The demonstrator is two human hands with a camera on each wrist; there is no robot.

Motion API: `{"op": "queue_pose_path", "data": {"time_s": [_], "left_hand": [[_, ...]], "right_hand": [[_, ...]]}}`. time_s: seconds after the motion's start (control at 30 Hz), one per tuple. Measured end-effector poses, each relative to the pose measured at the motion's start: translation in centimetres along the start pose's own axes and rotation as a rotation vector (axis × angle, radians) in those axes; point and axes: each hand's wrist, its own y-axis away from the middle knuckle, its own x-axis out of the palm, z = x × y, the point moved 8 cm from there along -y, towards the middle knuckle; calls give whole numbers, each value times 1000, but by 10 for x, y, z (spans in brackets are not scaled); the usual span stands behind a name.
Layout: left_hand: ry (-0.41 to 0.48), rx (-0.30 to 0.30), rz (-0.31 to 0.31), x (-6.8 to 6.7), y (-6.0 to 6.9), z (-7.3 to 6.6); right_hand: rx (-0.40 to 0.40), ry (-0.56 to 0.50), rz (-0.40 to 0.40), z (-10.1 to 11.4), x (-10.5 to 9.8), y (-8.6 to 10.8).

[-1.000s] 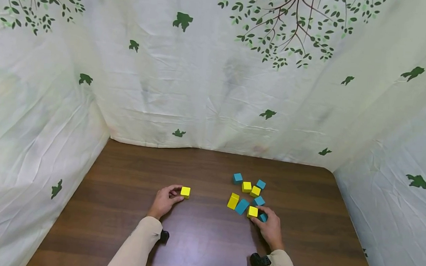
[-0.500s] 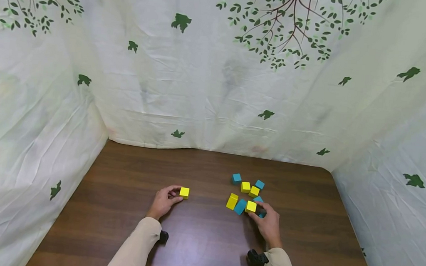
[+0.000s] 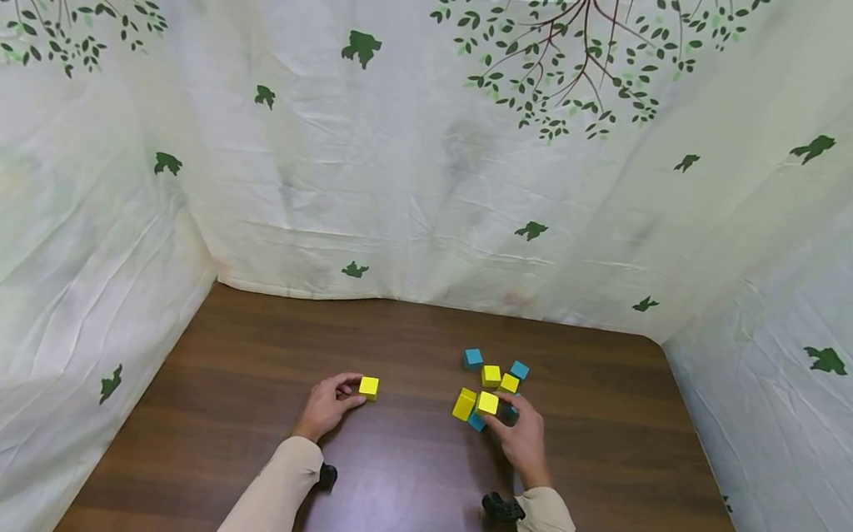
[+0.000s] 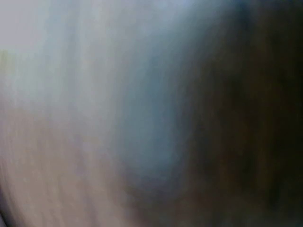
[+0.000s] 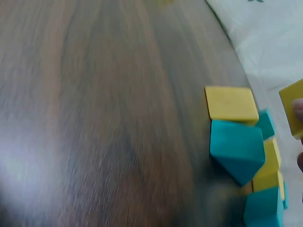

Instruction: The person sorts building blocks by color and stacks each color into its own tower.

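In the head view my left hand (image 3: 325, 407) pinches a yellow cube (image 3: 368, 388) between thumb and fingers, left of the table's middle. My right hand (image 3: 523, 441) holds another yellow cube (image 3: 487, 403) over the front of a loose group of blocks. Partly covered by that cube and hand are a blue block (image 3: 476, 421) and a bit of another blue one. A yellow block (image 3: 464, 404) lies just left of the held cube. At the right wrist view's edge, fingertips (image 5: 298, 108) press the held cube (image 5: 289, 106). The left wrist view is too blurred to read.
Behind the right hand lie two yellow cubes, one (image 3: 490, 376) beside the other (image 3: 509, 383), and two blue cubes, a left one (image 3: 473, 358) and a right one (image 3: 519, 370). A white leaf-printed cloth (image 3: 434, 175) hangs around the brown wooden table (image 3: 278, 329).
My right hand has lifted its yellow cube from the group's front right and carried it leftward over the blue block. The left hand and its cube have stayed nearly still.
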Motion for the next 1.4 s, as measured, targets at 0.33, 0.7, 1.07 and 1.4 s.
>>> {"op": "queue_pose_path", "data": {"time_s": [0.33, 0.7, 1.07, 1.4], "left_hand": [[-8, -12, 0, -2, 2, 0], [-7, -14, -4, -3, 1, 1], [-4, -6, -6, -3, 1, 0], [-13, -14, 7, 0, 0, -1]], "right_hand": [[-81, -64, 58, 24, 28, -8], [-167, -40, 193, 46, 79, -17], [-107, 0, 298, 61, 124, -28], [-61, -7, 332, 58, 149, -27]]}}
